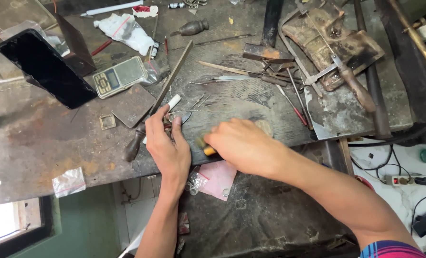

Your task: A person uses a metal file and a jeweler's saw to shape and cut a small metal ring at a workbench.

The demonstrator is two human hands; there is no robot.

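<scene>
While I look down from the head camera, I see nearest a pink paper (217,177) with small metal rings (194,184) on the lower shelf. Above it, my left hand (167,143) presses a small ring piece (171,116) with narrow fingers against the bench (41,143), I think to keep it steady. My right hand (241,145) is closed around a tool with orange handle (207,150); its tip is blurred. Farther lie a long file (167,83), a pocket scale (120,75) and a saw frame (327,43).
</scene>
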